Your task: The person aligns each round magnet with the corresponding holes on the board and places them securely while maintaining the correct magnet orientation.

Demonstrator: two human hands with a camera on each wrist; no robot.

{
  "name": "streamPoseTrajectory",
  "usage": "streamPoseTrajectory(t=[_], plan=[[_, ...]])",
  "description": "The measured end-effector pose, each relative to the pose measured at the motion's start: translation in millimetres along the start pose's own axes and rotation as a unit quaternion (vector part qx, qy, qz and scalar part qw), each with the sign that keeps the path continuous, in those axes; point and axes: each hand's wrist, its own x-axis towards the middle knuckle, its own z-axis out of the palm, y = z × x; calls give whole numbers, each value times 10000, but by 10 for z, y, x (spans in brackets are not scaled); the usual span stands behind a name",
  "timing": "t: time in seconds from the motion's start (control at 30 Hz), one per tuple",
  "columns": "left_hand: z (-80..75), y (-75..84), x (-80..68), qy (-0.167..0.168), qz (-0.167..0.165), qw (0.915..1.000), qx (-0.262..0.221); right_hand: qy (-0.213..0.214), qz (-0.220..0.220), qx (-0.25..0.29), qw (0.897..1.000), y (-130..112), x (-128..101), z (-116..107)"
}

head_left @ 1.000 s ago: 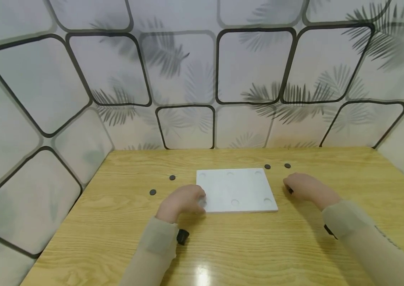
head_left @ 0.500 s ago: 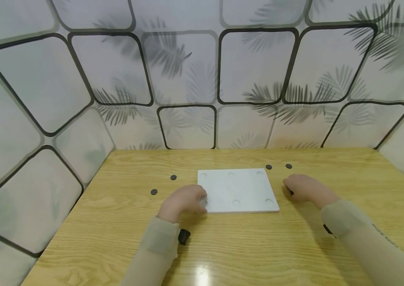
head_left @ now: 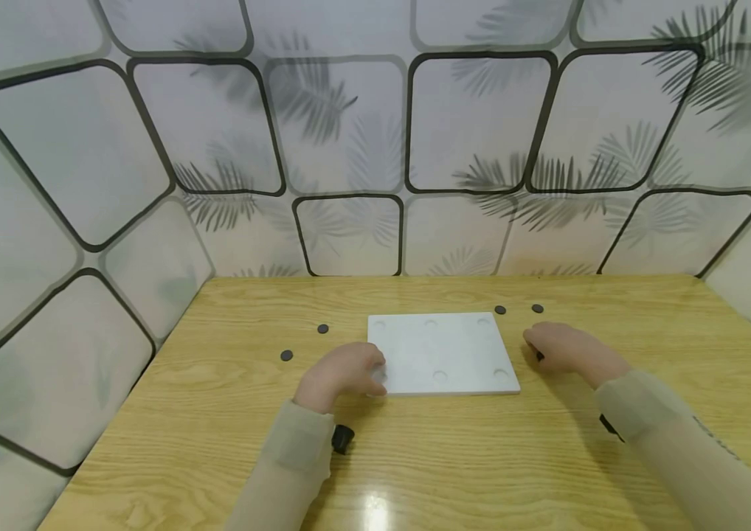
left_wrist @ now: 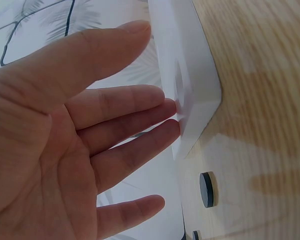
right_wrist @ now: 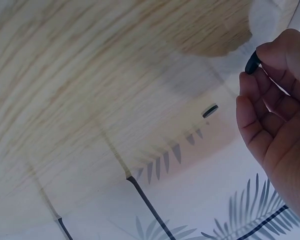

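Observation:
A white rectangular board [head_left: 445, 350] with shallow round recesses lies flat on the table. My left hand [head_left: 342, 375] is at the board's left side, over the near-left corner. In the left wrist view its fingers [left_wrist: 135, 145] are nearly straight, tips at the board's surface beside a recess, and the thumb stands apart with nothing between. To the right of the board, just above the table, my right hand [head_left: 564, 350] pinches a small black disc [right_wrist: 252, 62] between thumb and fingertip. The fingers hide part of that disc.
Two dark discs, a nearer one [head_left: 286, 355] and a farther one [head_left: 323, 328], lie left of the board. Another two, one by the board's far-right corner [head_left: 500, 310] and one farther right [head_left: 538, 308], lie toward the back. A patterned wall [head_left: 349, 236] borders the wooden table [head_left: 455, 464].

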Motion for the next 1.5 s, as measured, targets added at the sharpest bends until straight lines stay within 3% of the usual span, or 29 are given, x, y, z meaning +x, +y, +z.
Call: streamPoseTrajectory(t=[0.53, 0.97, 1.5], plan=[[10, -18, 1, 20, 13, 10000, -19, -176, 15, 52, 9998, -106, 15, -48], [6, -14, 6, -17, -11, 10000, -43, 138, -458, 91, 9988, -303, 47, -62], [-13, 7, 10, -6, 69, 9999, 123, -54, -570, 143, 9983, -448, 64, -65]])
